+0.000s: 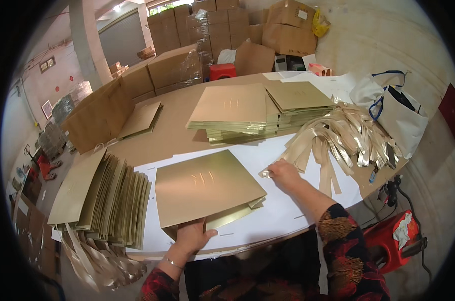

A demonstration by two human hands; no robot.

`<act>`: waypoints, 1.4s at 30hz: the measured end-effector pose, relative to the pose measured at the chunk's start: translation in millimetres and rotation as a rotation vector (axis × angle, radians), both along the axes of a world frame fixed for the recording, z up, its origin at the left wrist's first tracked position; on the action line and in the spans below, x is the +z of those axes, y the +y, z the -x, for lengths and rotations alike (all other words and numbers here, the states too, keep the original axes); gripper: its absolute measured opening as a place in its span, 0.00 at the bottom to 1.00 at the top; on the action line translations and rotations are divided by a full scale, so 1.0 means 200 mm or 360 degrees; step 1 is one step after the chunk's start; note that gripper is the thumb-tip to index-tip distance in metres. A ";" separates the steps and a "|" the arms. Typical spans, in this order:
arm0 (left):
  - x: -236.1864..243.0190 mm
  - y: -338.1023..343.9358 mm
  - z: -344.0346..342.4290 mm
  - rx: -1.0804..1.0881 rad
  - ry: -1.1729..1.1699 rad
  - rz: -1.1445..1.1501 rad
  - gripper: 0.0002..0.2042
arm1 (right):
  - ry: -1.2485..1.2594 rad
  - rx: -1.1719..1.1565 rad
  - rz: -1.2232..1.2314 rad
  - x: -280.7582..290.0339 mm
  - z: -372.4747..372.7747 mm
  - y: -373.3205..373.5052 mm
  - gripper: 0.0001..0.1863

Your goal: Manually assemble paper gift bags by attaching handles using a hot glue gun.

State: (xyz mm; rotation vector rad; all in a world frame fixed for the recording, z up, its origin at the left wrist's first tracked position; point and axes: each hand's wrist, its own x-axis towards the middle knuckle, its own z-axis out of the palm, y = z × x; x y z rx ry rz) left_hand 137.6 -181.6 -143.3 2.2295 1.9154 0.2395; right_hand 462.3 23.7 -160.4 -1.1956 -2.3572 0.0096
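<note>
Two-handed here: has left hand point(191, 238) tucked under the near edge of a gold paper gift bag point(207, 189) lying on white paper point(282, 215) (can't tell the grip), pinches champagne satin ribbon point(263, 173) in right hand point(284, 176), near the ribbon pile point(355, 131).

And it's a soft metallic sheen we see in the middle of the frame, on the gold folder point(207, 188), stiff, smooth card by the look of it, with shinier marks near its top! Below it we get plain white paper point(282, 213), flat and matt. Over to the right, satiny ribbons point(350, 133), glossy along every fold! At upper left we spot dull brown cardboard boxes point(175, 65), some under glossy clear plastic wrap point(192, 72). Lower right, we find a red stool point(385, 238) in smooth plastic, and beside it patterned cloth, the sleeve point(340, 236), its golden patches looking rougher.
</note>
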 end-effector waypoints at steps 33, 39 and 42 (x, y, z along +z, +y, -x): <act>0.27 0.28 -0.20 0.0233 -0.1082 0.0665 0.22 | 0.1779 -0.0054 0.1886 0.13 0.56 -0.98 0.12; 0.23 0.29 -0.20 0.0407 -0.1122 0.0669 0.20 | 0.1848 -0.0170 0.1787 0.14 0.58 -0.97 0.13; 0.26 0.27 -0.22 0.0419 -0.1111 0.0673 0.21 | 0.1855 -0.0172 0.1799 0.12 0.59 -0.97 0.13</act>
